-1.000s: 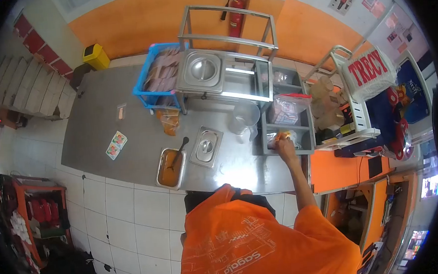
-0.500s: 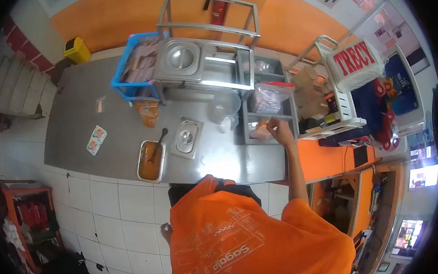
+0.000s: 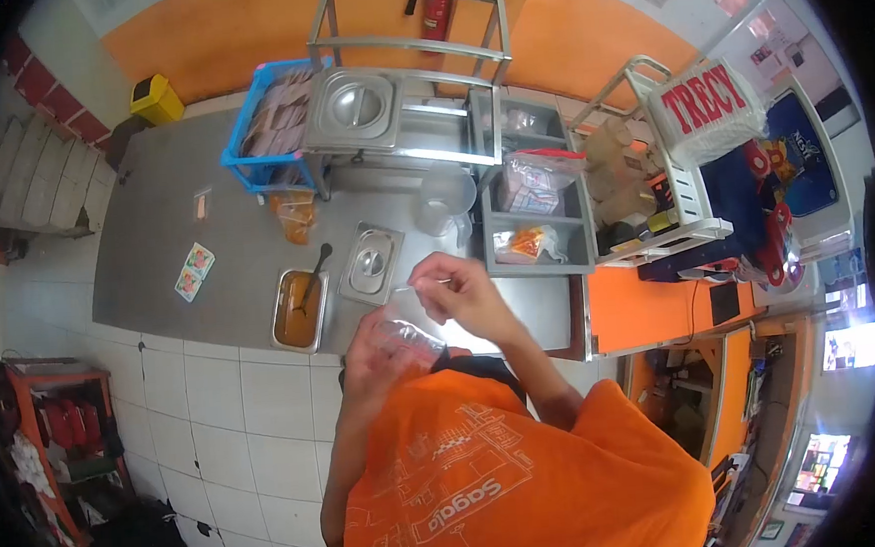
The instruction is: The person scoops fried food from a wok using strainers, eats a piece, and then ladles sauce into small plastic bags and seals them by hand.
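Just in front of my orange shirt, both hands are on a small clear plastic bag (image 3: 413, 337). My left hand (image 3: 370, 350) is closed round its lower side. The fingertips of my right hand (image 3: 461, 297) pinch the bag's upper edge. Left of my hands, on the steel table, is a metal pan (image 3: 302, 342) of orange-brown sauce with a dark-handled ladle (image 3: 319, 264) in it. A steel lid (image 3: 371, 264) lies beside the pan. Behind my hands, a grey divided tray (image 3: 549, 266) holds plastic bags in its compartments.
A clear plastic jug (image 3: 445, 199) stands behind the lid. Further back are a steel rack (image 3: 405, 153) with a lidded pan and a blue basket (image 3: 268, 161) of packets. Two small printed cards (image 3: 194, 271) lie at left. A white cart (image 3: 695, 230) is at right.
My right hand has moved from the tray's front compartment back to my body. My left hand has come up from my side, and both hands now hold a clear plastic bag.
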The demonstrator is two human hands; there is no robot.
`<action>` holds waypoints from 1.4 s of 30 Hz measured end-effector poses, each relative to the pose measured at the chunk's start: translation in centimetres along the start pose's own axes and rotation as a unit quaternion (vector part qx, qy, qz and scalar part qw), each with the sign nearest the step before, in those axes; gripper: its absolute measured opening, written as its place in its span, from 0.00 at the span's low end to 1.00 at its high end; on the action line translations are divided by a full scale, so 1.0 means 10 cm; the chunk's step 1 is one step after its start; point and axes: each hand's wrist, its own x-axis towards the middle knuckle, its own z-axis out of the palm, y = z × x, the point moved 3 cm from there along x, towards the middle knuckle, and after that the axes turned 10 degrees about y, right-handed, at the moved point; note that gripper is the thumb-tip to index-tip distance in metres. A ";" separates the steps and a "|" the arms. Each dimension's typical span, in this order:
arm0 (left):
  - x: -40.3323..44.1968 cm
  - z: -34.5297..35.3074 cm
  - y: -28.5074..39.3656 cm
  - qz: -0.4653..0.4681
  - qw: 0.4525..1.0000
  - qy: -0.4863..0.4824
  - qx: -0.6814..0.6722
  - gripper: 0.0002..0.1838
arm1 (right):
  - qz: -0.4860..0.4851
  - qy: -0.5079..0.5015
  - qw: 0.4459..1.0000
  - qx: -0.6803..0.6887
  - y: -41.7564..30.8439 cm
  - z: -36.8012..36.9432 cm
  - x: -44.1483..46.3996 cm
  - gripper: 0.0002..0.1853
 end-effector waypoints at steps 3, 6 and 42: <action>-0.06 -0.11 -0.05 0.013 0.991 0.130 0.038 0.17 | -0.075 0.110 0.985 -0.112 0.22 0.06 0.03 0.05; -0.15 -0.27 -0.16 0.006 0.979 0.204 0.010 0.08 | -0.044 0.114 0.988 -0.094 0.45 0.17 0.01 0.05; -0.51 -0.46 0.08 0.069 0.932 0.240 0.263 0.08 | -0.231 -0.156 0.870 -0.406 0.55 0.86 -0.38 0.09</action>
